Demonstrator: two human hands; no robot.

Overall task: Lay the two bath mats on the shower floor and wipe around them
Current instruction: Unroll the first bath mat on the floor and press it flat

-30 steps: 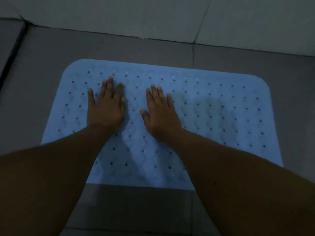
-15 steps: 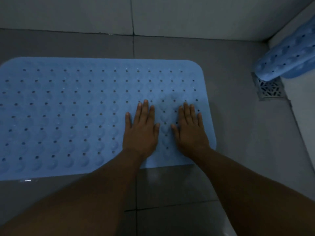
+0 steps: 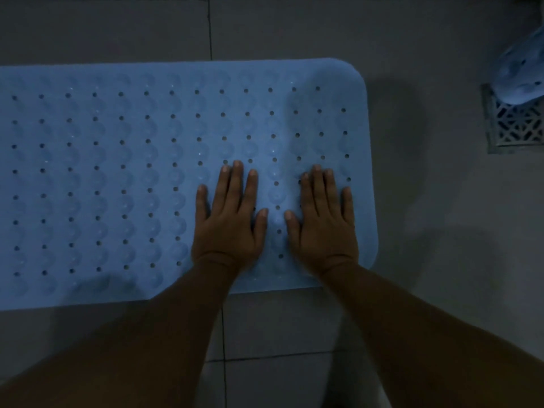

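A grey tiled floor [image 3: 441,260] with dark grout lines fills the view. A square metal drain grate [image 3: 513,125] with a lattice pattern sits at the right edge.

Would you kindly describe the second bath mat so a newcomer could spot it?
Start at the metal floor drain by the right edge. The second bath mat is propped above it, overlapping its top. Unlike the flat mat, it is curled up off the floor.

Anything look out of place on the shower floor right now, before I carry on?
Yes: the second bath mat is not laid out. It sits bunched up at the far right, overlapping the floor drain. The first mat lies flat, with the left hand and right hand pressing its right end.
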